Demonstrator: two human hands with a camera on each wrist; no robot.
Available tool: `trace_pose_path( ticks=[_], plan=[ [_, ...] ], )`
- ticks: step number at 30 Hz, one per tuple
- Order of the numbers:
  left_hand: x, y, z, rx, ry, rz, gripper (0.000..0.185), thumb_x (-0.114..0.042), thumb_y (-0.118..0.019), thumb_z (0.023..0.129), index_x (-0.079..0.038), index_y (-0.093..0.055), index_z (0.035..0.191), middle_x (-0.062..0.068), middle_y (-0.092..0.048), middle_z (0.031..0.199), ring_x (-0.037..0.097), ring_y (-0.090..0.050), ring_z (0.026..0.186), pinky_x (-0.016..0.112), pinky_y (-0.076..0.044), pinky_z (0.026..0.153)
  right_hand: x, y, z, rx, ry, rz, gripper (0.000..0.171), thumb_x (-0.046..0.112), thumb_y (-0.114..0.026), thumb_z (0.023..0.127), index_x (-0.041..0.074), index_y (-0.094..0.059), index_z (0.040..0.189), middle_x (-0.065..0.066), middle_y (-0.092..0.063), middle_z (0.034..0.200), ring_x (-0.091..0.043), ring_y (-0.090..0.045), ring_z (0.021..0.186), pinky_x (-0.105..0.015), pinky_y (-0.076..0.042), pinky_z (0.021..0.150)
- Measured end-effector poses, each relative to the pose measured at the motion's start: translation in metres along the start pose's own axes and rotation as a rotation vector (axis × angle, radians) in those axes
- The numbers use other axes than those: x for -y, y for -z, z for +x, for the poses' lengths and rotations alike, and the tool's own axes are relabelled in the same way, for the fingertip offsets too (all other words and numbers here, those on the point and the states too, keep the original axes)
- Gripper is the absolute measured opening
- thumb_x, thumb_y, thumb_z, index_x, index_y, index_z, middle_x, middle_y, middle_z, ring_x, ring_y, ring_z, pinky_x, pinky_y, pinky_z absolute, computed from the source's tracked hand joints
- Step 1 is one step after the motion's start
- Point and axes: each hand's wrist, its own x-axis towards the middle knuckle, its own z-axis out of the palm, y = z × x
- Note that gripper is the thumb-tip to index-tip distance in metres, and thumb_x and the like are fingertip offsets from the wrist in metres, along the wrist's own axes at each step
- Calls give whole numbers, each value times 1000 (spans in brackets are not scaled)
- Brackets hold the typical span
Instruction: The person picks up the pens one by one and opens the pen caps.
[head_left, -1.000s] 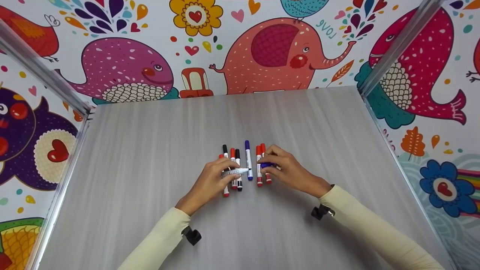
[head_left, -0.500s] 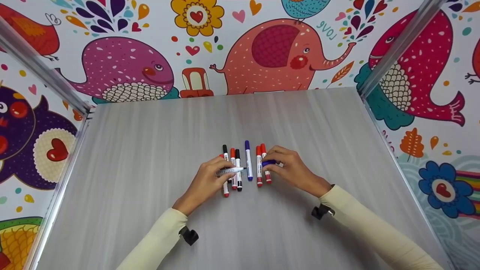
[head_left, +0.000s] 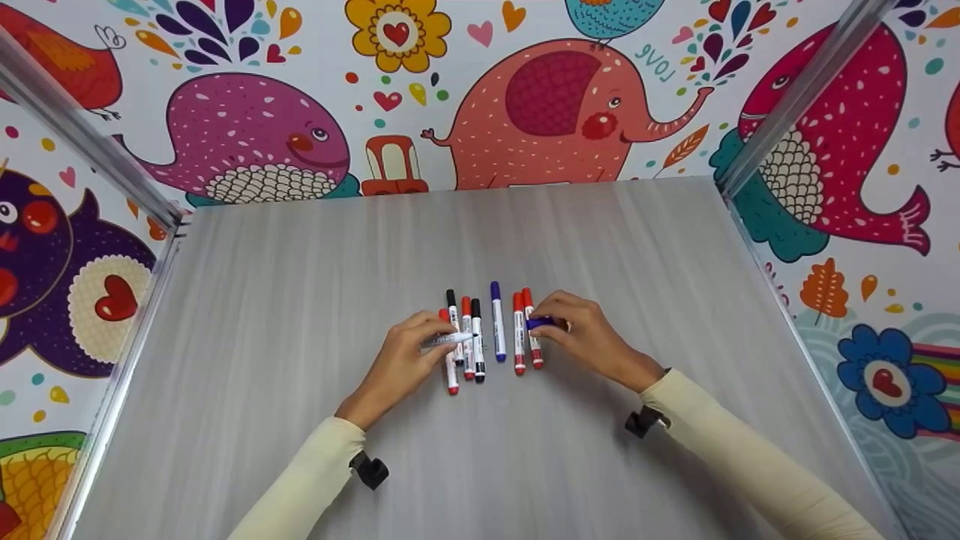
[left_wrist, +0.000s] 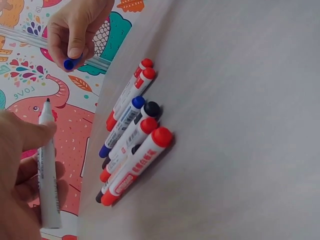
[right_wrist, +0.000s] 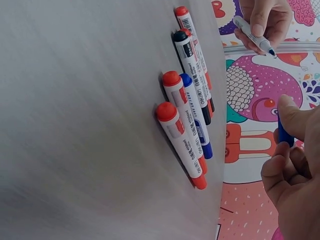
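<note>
My left hand grips an uncapped white marker that lies level with its blue tip pointing right; the same marker shows in the left wrist view. My right hand pinches a blue cap between thumb and fingers, and the cap is also seen from the right wrist. Cap and tip are apart. Between and below the hands, several capped markers lie side by side on the grey table: red and black ones on the left, a blue one in the middle, two red ones on the right.
Walls with colourful animal pictures close the table in at the back and on both sides, with metal rails in the corners. Bare grey tabletop lies around the row of markers.
The hands have drawn apart. My left hand has pulled the uncapped marker to the left, away from the cap, and my right hand has shifted slightly right and back with the cap.
</note>
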Motion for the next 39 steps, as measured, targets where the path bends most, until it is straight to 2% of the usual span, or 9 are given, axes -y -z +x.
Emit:
trace_pose_path(
  ticks=[4, 9, 17, 29, 39],
  plan=[
    [4, 2, -1, -8, 8, 2, 20, 1, -86, 93, -3, -83, 113, 2, -75, 110, 20, -72, 106, 41, -60, 95, -2, 1, 0, -1, -8, -11, 21, 9, -83, 97, 4, -82, 117, -2, -73, 112, -17, -62, 90, -22, -53, 76],
    [8, 4, -5, -16, 19, 16, 22, 4, -86, 92, -2, -83, 112, 4, -73, 109, 22, -72, 105, 42, -61, 94, -7, 3, -2, -5, -30, -18, 22, 4, -83, 97, 7, -82, 119, -2, -72, 113, -18, -62, 92, -23, -53, 78],
    [25, 10, -8, -30, 36, 43, 22, 6, -86, 91, 0, -83, 112, 5, -72, 105, 22, -71, 100, 42, -61, 91, -19, 7, -5, -16, -60, -26, 28, -6, -83, 94, 4, -82, 120, -2, -72, 112, -19, -62, 92, -23, -53, 78],
    [53, 24, -10, -75, 123, 86, 20, 5, -87, 90, -2, -83, 109, 5, -73, 105, 21, -69, 100, 43, -59, 91, -39, 15, -5, -12, -99, -62, 24, -5, -83, 95, 1, -82, 118, -5, -74, 113, -20, -64, 93, -24, -53, 79],
    [66, 31, -12, -90, 139, 108, 20, 6, -86, 90, 1, -83, 109, 9, -73, 105, 24, -69, 100, 46, -59, 91, -55, 24, -10, -12, -135, -93, 22, -5, -81, 97, -1, -82, 118, -7, -74, 111, -21, -66, 97, -24, -56, 84]
  ],
)
